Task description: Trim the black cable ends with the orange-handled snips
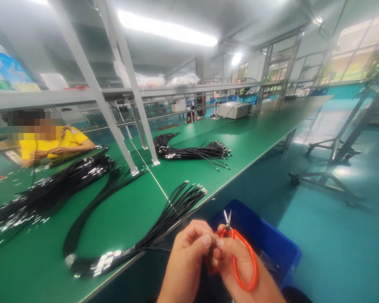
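My left hand (pixel 189 252) is closed in a pinch in front of the table edge, its fingertips meeting those of my right hand. What they pinch is too small and blurred to make out. My right hand (pixel 238 256) holds scissors (pixel 228 226) with orange looped handles, the blades pointing up and slightly apart. Left of my hands, a bundle of black cables (pixel 158 227) with pale tips lies curved along the green table (pixel 113 227). From it a dark strand runs toward my left hand and disappears behind it.
Below my hands stands a blue bin (pixel 271 240). More black cable bundles lie farther back (pixel 192 150) and at left (pixel 66 181). Grey shelf posts (pixel 139 92) rise from the table. Across it sits a person in yellow (pixel 72 139). A wheeled metal frame (pixel 328 181) stands at right.
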A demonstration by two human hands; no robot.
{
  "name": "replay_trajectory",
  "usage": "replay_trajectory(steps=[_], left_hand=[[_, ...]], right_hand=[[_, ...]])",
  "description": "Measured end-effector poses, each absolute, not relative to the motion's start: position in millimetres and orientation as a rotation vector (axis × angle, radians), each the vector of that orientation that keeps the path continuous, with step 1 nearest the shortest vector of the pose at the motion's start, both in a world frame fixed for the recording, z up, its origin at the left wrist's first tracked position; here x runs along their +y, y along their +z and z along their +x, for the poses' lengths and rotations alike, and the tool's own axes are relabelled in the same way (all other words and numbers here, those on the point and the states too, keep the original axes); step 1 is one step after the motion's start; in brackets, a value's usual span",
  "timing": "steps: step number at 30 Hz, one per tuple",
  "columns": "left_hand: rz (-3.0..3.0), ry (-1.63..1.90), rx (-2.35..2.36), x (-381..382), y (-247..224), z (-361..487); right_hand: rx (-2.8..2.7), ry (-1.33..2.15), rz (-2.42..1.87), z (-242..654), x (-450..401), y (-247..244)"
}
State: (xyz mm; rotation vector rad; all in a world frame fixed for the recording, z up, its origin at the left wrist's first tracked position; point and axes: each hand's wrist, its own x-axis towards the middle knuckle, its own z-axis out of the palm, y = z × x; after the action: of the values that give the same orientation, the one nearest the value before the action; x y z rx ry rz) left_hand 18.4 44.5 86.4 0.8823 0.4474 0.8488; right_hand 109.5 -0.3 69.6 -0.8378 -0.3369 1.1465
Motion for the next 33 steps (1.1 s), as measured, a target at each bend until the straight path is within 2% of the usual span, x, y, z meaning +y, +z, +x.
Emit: replay_trajectory(steps=[7,11,14,19,22,27,33], left_hand=[[0.943,0.92,0.62,44.8,79.1,13.2],[1.505,1.191,0.792,48.3,82.5,2.0],[1.939,1.264,0.855,49.3,87.3,-2.8],[2.124,1.29,0.937,54.1,88.9,-7.1],[2.08,1.275,1.001,55.9,89.3,-11.0],[1.722,0.88,0.759,53.0,87.7,-11.5],[1.446,0.926,0.766,57.8,83.4,-7.8]], right_hand=[[-0.178,1.279,-0.782,110.7,1.5,71.7],[-0.079,1.339,-0.744,110.0,0.9,80.2],[-0.086,1.34,-0.723,109.3,1.4,82.4],[-0.138,1.258,-0.762,106.8,4.1,78.0],[-0.156,1.258,-0.703,104.3,5.8,79.7],[-0.2,1.245,-0.688,101.8,5.7,88.4],[-0.274,1.103,-0.821,102.2,4.1,95.5]])
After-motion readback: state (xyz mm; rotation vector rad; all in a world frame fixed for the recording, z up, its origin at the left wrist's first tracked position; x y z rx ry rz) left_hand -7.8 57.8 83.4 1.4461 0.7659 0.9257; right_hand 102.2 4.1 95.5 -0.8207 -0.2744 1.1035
